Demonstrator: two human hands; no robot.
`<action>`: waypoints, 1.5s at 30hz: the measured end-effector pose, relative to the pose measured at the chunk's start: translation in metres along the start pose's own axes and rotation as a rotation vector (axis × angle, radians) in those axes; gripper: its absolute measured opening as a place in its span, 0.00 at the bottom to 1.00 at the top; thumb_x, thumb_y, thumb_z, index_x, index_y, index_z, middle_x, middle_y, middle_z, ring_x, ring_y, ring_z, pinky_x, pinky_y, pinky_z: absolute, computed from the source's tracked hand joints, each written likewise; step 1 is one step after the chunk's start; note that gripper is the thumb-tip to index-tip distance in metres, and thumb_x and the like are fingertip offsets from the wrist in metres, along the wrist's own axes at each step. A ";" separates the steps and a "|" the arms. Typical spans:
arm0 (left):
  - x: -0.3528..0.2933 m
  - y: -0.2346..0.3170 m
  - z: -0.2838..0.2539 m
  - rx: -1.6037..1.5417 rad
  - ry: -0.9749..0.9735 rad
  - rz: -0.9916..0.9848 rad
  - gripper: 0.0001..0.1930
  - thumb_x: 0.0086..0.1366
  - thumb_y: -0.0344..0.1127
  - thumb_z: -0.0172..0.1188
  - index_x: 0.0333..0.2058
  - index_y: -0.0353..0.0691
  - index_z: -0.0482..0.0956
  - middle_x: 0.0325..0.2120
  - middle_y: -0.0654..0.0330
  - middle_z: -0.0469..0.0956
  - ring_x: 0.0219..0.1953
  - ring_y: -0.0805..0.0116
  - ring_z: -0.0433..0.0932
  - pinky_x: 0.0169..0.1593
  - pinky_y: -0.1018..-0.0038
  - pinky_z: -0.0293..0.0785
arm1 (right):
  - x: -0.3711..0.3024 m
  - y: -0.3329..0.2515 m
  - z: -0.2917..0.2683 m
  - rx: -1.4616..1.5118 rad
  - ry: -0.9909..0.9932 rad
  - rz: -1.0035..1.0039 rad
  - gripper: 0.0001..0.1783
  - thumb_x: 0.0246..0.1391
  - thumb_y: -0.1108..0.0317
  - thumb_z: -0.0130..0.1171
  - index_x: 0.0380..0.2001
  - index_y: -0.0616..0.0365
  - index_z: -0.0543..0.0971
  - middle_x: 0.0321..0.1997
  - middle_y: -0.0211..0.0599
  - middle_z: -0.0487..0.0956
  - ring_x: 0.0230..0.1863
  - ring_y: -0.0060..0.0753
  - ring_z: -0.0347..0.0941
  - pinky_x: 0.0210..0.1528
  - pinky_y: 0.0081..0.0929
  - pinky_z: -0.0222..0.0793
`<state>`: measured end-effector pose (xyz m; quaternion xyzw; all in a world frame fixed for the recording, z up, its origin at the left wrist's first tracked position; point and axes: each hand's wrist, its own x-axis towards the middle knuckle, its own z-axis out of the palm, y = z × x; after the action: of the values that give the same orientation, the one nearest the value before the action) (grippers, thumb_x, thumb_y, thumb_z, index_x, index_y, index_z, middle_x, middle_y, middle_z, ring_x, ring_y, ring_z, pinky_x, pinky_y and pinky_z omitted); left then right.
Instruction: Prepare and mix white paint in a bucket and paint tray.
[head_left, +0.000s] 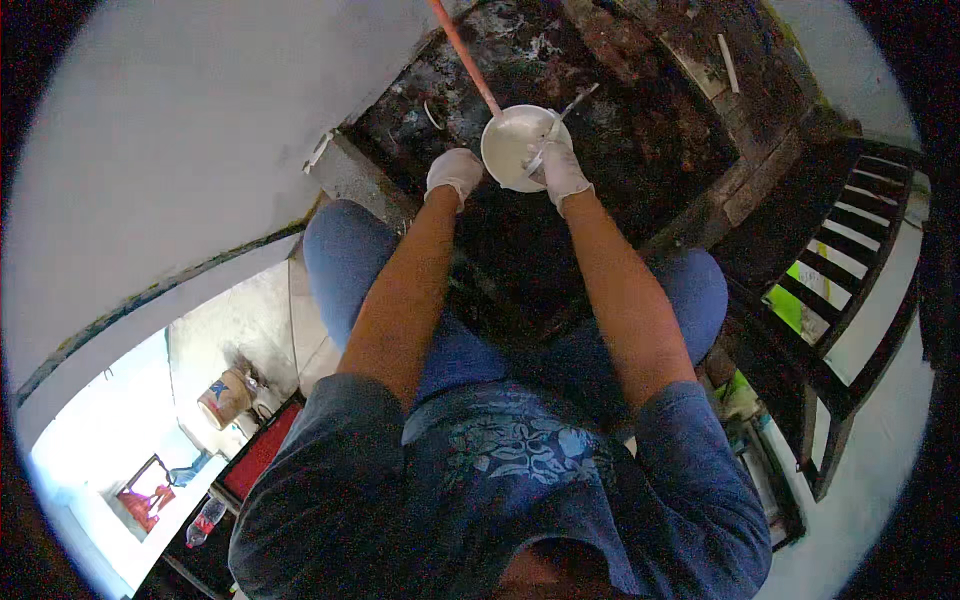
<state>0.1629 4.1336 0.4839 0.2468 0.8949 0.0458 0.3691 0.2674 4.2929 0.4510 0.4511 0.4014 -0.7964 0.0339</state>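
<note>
From where I stand, the right hand (pixel 565 172) is the hardest to read: it reaches over the right side of the white bucket (pixel 489 165), its pale glove blurring into the whitish stuff (pixel 515 140) inside, and I cannot tell whether the fingers pinch the thin stick (pixel 582 97) that slants up past the rim. The gloved left hand (pixel 456 175) is just beside the bucket's left side, fingers turned away from me, so its grip and any contact are hidden. An orange pole (pixel 466 58) comes down to the bucket's far rim, its other end cut off from view; whether it leans there or passes behind is unclear. The bucket is out in the middle of the dark, blotchy floor (pixel 650 150), between its left corner and the raised border (pixel 745 195) along the right edge. A white strip (pixel 728 63) lies near the far right corner. A dark slatted chair (pixel 785 347) stands beyond that border, with something bright green (pixel 786 300) showing through. A grey wall (pixel 200 120) fills the left.
</note>
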 end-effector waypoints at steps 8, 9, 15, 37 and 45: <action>0.035 0.118 -0.033 -0.411 0.480 0.417 0.15 0.57 0.42 0.54 0.41 0.45 0.80 0.39 0.52 0.79 0.45 0.53 0.76 0.51 0.64 0.70 | 0.018 0.020 -0.028 0.152 0.028 -0.321 0.26 0.54 0.71 0.50 0.58 0.50 0.65 0.37 0.31 0.74 0.33 0.25 0.73 0.28 0.24 0.70; 0.045 0.124 -0.037 -0.339 0.431 0.413 0.17 0.57 0.46 0.55 0.42 0.45 0.80 0.41 0.52 0.78 0.46 0.53 0.76 0.51 0.63 0.70 | 0.005 0.014 -0.011 0.148 0.028 -0.302 0.26 0.54 0.70 0.51 0.57 0.51 0.66 0.37 0.31 0.74 0.34 0.25 0.73 0.29 0.24 0.70; 0.066 0.189 -0.040 0.093 0.153 0.243 0.26 0.55 0.56 0.58 0.43 0.39 0.79 0.43 0.49 0.77 0.48 0.54 0.75 0.52 0.63 0.70 | 0.010 0.016 -0.013 -0.333 0.030 -0.277 0.18 0.62 0.67 0.44 0.54 0.55 0.66 0.43 0.39 0.76 0.41 0.32 0.75 0.35 0.29 0.75; -0.002 0.101 -0.024 -0.135 -0.152 0.115 0.17 0.61 0.45 0.53 0.33 0.36 0.81 0.26 0.53 0.81 0.32 0.56 0.81 0.42 0.62 0.75 | -0.122 -0.044 0.009 -1.842 -0.918 -0.093 0.25 0.54 0.53 0.43 0.47 0.58 0.76 0.50 0.48 0.75 0.52 0.47 0.72 0.51 0.44 0.68; 0.013 0.086 0.022 -0.487 0.160 0.396 0.15 0.61 0.45 0.59 0.28 0.36 0.81 0.24 0.55 0.80 0.30 0.67 0.79 0.35 0.68 0.74 | -0.168 -0.119 -0.059 -1.616 -0.597 -0.446 0.22 0.54 0.55 0.41 0.32 0.62 0.77 0.40 0.51 0.76 0.46 0.52 0.72 0.49 0.45 0.65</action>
<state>0.2049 4.2132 0.4825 0.3162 0.8184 0.3486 0.3296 0.3579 4.3610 0.6331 -0.0255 0.8936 -0.3423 0.2893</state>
